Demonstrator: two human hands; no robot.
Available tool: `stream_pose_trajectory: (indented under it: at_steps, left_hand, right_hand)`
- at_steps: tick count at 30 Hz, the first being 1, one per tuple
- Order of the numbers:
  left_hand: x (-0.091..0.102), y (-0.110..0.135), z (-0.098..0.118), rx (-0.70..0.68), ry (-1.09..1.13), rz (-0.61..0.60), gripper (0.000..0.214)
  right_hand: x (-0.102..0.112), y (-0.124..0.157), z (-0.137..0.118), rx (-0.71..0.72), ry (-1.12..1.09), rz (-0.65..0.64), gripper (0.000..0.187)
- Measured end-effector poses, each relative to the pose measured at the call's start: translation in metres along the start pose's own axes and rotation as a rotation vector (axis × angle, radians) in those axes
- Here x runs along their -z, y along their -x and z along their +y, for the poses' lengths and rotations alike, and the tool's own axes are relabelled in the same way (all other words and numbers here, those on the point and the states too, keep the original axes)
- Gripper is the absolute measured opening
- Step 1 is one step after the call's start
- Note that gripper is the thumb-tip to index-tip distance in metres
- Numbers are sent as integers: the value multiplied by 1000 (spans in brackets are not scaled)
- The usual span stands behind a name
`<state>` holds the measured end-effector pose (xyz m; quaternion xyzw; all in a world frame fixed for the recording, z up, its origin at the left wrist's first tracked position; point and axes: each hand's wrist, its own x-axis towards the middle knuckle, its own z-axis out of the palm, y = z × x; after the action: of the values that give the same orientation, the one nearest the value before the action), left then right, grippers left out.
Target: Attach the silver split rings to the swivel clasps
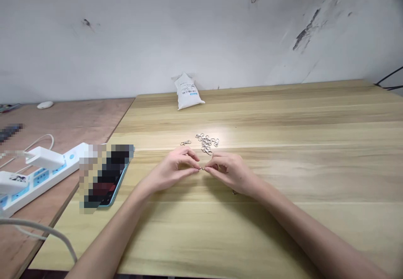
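Observation:
My left hand [174, 167] and my right hand [228, 170] meet over the light wooden table [283, 144], fingertips pinched together on a small metal clasp [201, 168] held between them. Just beyond the hands lies a little heap of several shiny metal clasps [207, 141], with one single clasp [185, 143] lying apart to its left. Both forearms rest low over the table's front half.
A small white bag [188, 91] with a printed label leans against the wall at the back. A phone [108, 178] lies at the table's left edge. On the brown table to the left sit a white power strip [40, 176] with plugged chargers and cables.

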<state>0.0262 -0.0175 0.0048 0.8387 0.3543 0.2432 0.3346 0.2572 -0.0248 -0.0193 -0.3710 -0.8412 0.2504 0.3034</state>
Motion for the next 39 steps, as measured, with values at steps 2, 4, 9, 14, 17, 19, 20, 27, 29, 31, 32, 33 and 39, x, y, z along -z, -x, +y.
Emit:
stream_pose_trajectory:
  at_steps: [2,4,9,14,17,19,20,27,29,31,32,33,39]
  left_hand:
    - [-2,-1,0,-4,-41,29,10]
    - [-4,-2,1,-12,-75,53,8]
    - [-5,-2,3,9,-124,43,8]
    - [-4,0,1,44,-190,44,8]
    - [-5,0,-1,56,-224,46,9]
    - [-6,0,-2,54,-247,39,10]
    - [-6,0,-2,52,-258,35,11]
    - [-5,-1,-1,57,-307,40,13]
    - [-6,-1,-1,59,-306,37,13]
    - [-6,-1,-1,57,-296,34,13]
    - [-7,-1,-1,54,-291,35,13]
    - [-7,-1,-1,53,-289,32,13]
    - [-11,-1,-1,41,-337,46,12]
  right_hand:
    - [-4,1,-1,5,83,41,20]
    - [-7,2,-4,31,165,67,23]
    - [-9,2,-11,83,315,0,31]
    - [1,2,-4,88,283,-114,22]
    - [12,2,5,56,277,-123,20]
    - [19,2,12,24,307,-105,19]
    - [22,2,14,19,321,-112,18]
    - [21,2,9,85,532,-191,24]
    - [17,2,5,113,626,-179,30]
    - [12,2,3,143,711,-175,29]
    - [10,2,3,155,741,-176,28]
    - [9,2,2,158,756,-179,26]
    - [9,0,2,39,388,-18,14]
